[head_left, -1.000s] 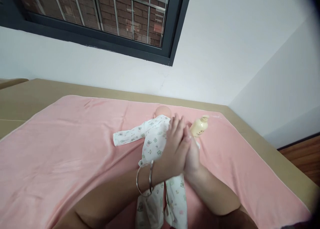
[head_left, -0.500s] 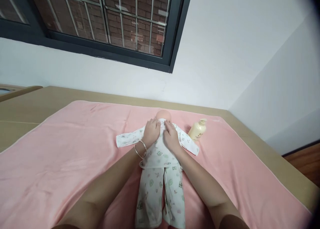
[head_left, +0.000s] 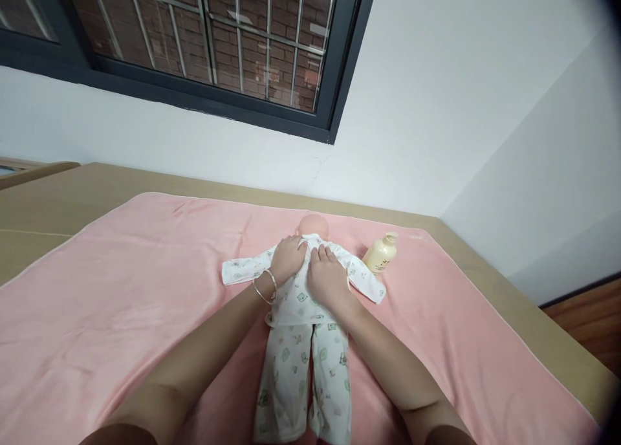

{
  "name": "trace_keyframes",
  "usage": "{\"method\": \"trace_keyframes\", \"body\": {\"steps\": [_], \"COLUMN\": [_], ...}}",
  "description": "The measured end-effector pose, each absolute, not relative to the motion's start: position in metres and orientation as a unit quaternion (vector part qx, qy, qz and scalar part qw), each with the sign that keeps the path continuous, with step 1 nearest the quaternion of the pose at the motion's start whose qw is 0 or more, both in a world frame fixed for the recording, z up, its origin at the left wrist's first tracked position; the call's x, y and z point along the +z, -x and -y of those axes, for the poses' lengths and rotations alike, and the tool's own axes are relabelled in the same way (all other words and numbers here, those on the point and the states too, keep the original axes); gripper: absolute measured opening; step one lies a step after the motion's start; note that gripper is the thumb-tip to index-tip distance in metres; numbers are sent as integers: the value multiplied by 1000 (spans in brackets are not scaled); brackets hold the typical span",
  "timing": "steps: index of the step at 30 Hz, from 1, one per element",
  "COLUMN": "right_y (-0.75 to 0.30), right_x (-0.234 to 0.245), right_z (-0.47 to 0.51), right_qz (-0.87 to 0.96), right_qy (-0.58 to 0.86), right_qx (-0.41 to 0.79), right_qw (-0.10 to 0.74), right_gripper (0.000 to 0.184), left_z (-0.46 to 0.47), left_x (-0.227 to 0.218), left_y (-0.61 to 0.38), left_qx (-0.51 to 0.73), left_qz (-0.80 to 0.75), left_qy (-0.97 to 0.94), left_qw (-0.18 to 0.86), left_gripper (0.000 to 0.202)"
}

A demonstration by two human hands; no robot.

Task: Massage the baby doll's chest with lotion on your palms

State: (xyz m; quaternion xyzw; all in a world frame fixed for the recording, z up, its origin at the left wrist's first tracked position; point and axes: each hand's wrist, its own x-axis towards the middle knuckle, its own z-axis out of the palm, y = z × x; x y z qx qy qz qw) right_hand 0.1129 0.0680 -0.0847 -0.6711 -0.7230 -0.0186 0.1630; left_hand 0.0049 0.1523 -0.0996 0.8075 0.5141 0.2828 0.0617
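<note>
A baby doll [head_left: 314, 225] lies stretched out on a pink blanket [head_left: 160, 290], its head toward the wall. It wears a white printed long-sleeved top [head_left: 301, 299] and matching trousers [head_left: 286, 374], with both sleeves spread sideways. My left hand [head_left: 288, 256], with a bangle [head_left: 266, 286] at the wrist, lies flat on the upper chest at the left. Lower and to the right, my right hand [head_left: 328, 277] rests flat on the chest, fingers stretched toward the doll's head. Neither hand grips anything. The hands hide much of the chest.
A cream pump bottle [head_left: 381, 254] stands tilted-looking beside the doll's right-hand sleeve. The blanket covers a wooden surface [head_left: 126, 176] that meets a white wall [head_left: 402, 108]. Above is a dark-framed window [head_left: 213, 102] with bars behind the glass.
My right hand has slid down the doll's chest, away from the neck. My left hand has shifted slightly left and down. The whole view has moved a little.
</note>
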Motion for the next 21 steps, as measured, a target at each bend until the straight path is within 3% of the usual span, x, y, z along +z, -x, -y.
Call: {"method": "trace_keyframes", "body": {"steps": [7,16,21], "right_y": [-149,-104,-135], "right_x": [-74,-80,-70], "right_z": [-97,-51,-78], "right_qz": [710,724,706], "right_qy": [674,680,681], "right_qx": [45,-32,39], "right_qw": [196,111,188], "right_gripper": [48,58,47], "left_z": [-112,-155,-114], "left_x": [-91,-96,-96], "left_y": [-14,2,-12], "left_qx": [240,254,259], "left_qz": [-539,-491,-549], "left_qy": [-807,-830,-794], "left_qw": [-15,73,14], "left_gripper": [39,40,45]}}
